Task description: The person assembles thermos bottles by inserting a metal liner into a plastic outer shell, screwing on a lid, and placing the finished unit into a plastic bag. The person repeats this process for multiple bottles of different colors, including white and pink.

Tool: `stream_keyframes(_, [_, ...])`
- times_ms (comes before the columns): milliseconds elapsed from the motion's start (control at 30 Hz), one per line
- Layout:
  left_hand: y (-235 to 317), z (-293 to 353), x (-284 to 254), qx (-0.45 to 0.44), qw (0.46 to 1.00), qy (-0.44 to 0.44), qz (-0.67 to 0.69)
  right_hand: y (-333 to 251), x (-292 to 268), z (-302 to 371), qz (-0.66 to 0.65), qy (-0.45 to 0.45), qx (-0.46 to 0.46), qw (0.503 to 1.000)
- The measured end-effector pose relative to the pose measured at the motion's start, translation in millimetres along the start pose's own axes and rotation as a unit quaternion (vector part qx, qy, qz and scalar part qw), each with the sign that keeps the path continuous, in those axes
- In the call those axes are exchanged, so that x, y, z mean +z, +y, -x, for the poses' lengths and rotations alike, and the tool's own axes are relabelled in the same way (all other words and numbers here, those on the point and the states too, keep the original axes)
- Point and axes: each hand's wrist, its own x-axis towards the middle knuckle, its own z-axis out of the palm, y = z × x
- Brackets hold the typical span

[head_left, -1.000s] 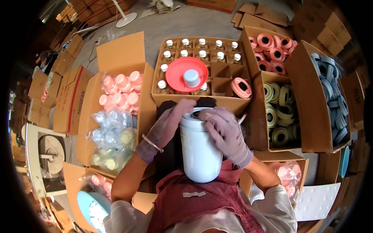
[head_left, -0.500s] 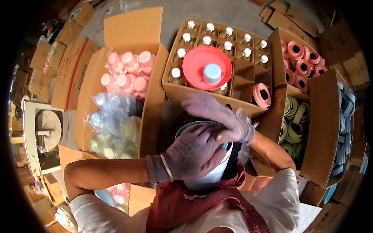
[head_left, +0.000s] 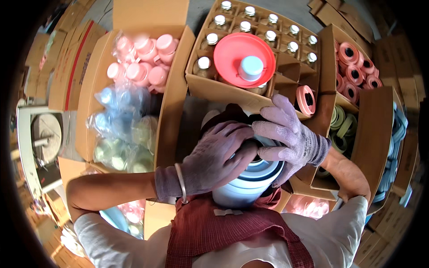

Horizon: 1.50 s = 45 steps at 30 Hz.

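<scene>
A light blue plastic container [head_left: 241, 190] stands against my apron, with a ringed top [head_left: 263, 167] and a dark opening partly covered by my hands. My gloved left hand [head_left: 221, 154] lies over the left of this top, its fingers together and curled down around the opening. Its fingertips are partly hidden. My gloved right hand [head_left: 290, 136] is at the right side of the top, with fingers stretched and spread. Its thumb and forefinger reach over the rim.
Ahead, a divided carton [head_left: 241, 94] holds white-capped bottles, a red dish [head_left: 228, 49] with a blue cup [head_left: 251, 68], and a pink ring-shaped part [head_left: 306, 100]. Pink, blue and green bottles fill the left carton [head_left: 172, 96]. Cartons at right hold pink [head_left: 348, 53], green [head_left: 344, 127] and blue parts [head_left: 391, 147].
My right hand has moved off my left hand to the right and spread its fingers. My left hand has shifted slightly up, and more of the container's top shows.
</scene>
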Motion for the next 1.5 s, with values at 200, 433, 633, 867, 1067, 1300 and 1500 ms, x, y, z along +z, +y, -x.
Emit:
stream_keyframes(200, [-55, 3, 41, -0.029, 0.849, -0.089, 0.52, -48, 36, -53, -0.071, 0.027, 0.108, 0.991])
stream_keyframes(433, [-72, -15, 14, -0.027, 0.972, -0.007, 0.234, -30, 31, -51, -0.176, 0.116, 0.065, 0.975])
stream_keyframes(633, [-12, 4, 1, -0.061, 0.987, 0.081, 0.125, 13, 24, -6, -0.118, 0.002, 0.029, 0.993])
stream_keyframes(867, [-61, 10, 15, 0.035, 0.916, 0.012, 0.399, -44, 30, -57, -0.127, -0.059, 0.189, 0.972])
stream_keyframes(1067, [-128, 2, 81, 0.102, 0.915, -0.1, 0.378, -68, 24, -62, -0.058, -0.054, 0.318, 0.945])
stream_keyframes(1300, [-21, 2, -16, -0.01, 0.996, 0.039, 0.085, -28, -9, -5, -0.035, -0.045, 0.093, 0.994])
stream_keyframes(1500, [-41, 22, 17, -0.073, 0.949, 0.025, 0.305, -34, 30, -20, -0.159, 0.028, 0.187, 0.969])
